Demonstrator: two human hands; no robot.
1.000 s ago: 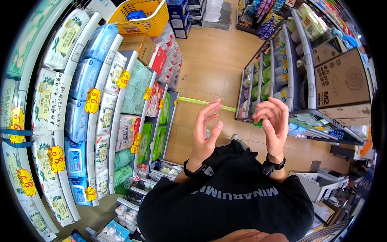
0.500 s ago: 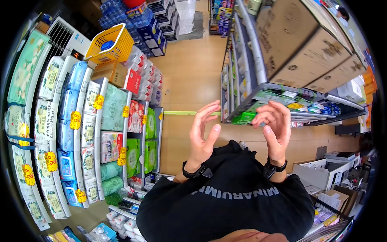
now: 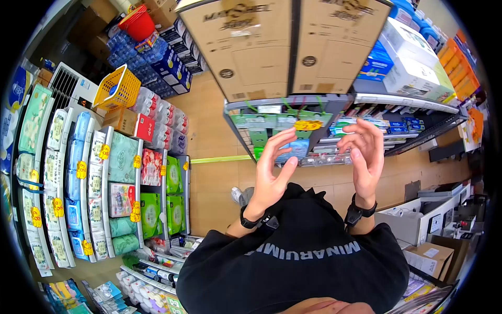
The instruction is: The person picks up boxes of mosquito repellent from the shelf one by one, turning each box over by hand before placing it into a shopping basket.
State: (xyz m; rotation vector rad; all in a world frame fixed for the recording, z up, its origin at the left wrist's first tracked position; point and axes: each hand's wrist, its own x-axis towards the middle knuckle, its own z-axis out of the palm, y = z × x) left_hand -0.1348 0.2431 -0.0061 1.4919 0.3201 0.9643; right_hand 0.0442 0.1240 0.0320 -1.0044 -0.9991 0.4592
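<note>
- While both forearms are raised in front of the body, the bare left hand (image 3: pixel 269 180) stands upright with its thumb and fingers apart, loosely curved.
- The bare right hand (image 3: pixel 369 170) faces it from the right, its fingers bent and likewise apart from the thumb; a clear gap lies between the two hands.
- Each wrist wears a black strap, and the person's black top with grey lettering (image 3: pixel 293 280) fills the near middle.
- Nearest to the left hand is a light-blue plastic packet (image 3: pixel 299 148), seen beyond its thumb and fingers at the end of a grey metal shelf unit.
- A yellow price tag with a jagged edge (image 3: pixel 307 125) hangs just above that packet, between the hands in view.
- Low on the same unit, small dark-blue boxes (image 3: pixel 396 127) lie just right of the right hand.
- Two tall brown cardboard cartons (image 3: pixel 251 57) stand side by side on top, at the far middle.
- On the left, bright-green plastic packs (image 3: pixel 150 213) fill shelves; farther off, a yellow plastic basket (image 3: pixel 124 93) sits near shrink-wrapped bottles.
- A yellow-green strip (image 3: pixel 219 159) crosses the tan tiled floor (image 3: pixel 209 123) left of the left hand.
</note>
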